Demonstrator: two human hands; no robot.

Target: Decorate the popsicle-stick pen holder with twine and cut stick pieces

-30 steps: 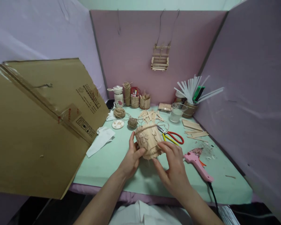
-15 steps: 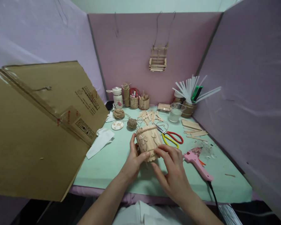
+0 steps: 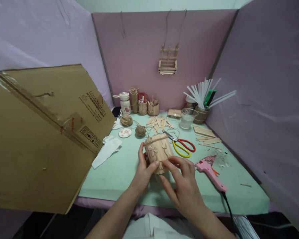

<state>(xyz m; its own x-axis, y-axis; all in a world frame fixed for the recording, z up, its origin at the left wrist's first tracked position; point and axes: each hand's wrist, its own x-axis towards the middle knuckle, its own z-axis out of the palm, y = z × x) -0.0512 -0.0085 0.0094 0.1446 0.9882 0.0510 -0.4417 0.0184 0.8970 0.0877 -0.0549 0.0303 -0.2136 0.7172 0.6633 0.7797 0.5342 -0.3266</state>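
A small round holder made of wooden sticks, with twine round its rim and flower shapes on its side, is tilted above the green cloth. My left hand grips its left side, thumb on the front near the lower edge. The fingertips of my right hand touch the lower right of the holder, the thumb apart below them. Just behind the holder lie scissors with red and yellow handles. A pink glue gun rests to the right of my right hand.
Twine balls, loose sticks, a clear cup and a pot of white glue sticks stand or lie farther back. A white cloth and a large cardboard sheet are at the left.
The fingers of my right hand have shifted slightly left and down along the holder's lower edge. My left hand keeps its grip, and the view has moved a little.
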